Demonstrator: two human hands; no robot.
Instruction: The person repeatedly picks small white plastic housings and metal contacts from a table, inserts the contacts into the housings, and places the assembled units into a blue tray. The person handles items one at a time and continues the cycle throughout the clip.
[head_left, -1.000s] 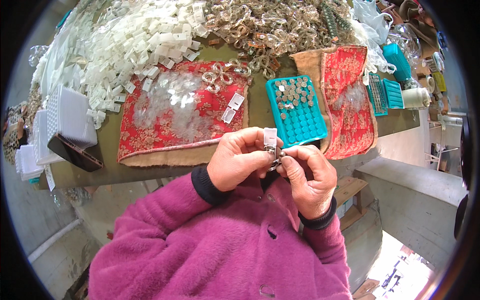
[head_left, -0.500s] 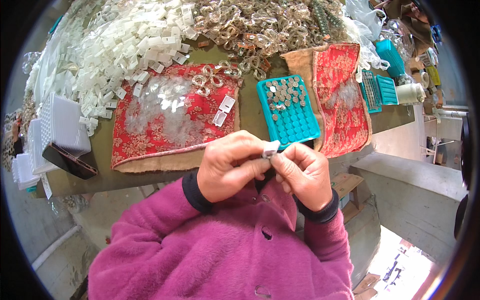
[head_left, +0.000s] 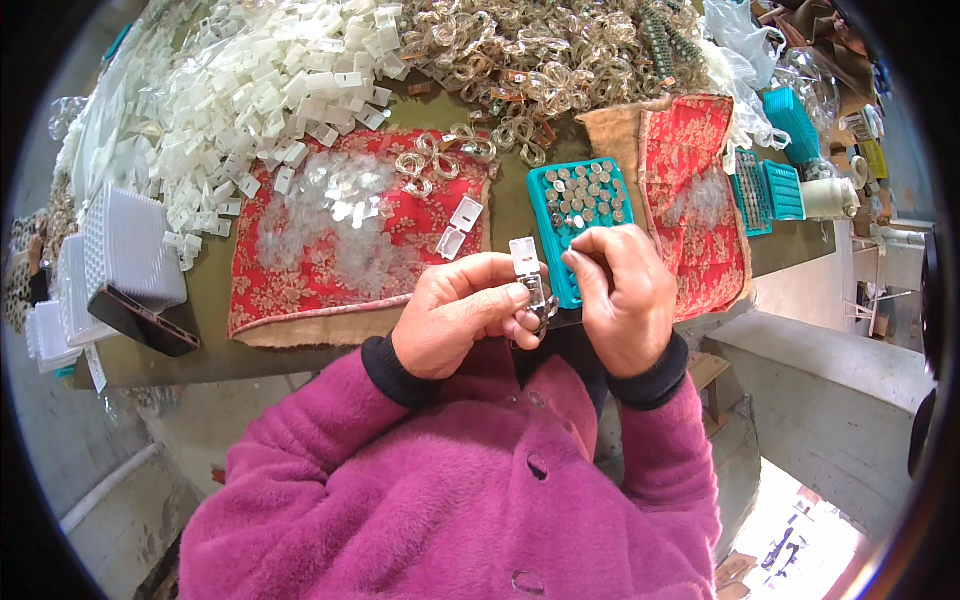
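My left hand pinches a small white plastic case between thumb and fingers. The case's lid stands up, and some shiny metal or wire shows at its lower end. Just to its right, my right hand is closed with thumb and forefinger together over the near part of a teal tray; a tiny pale bit shows at the fingertips, too small to name. Round silver button cells fill the tray's far part. Another open white case lies on the red patterned cloth beyond my left hand.
Clear thin plastic pieces lie on the cloth. Behind it rise heaps of white cases and coiled clear wires. A phone leans by white trays at left. A second red cloth lies right.
My right hand has parted from the white case and moved right, over the teal tray. The case, earlier held by both hands, now stays in my left hand with its lid up.
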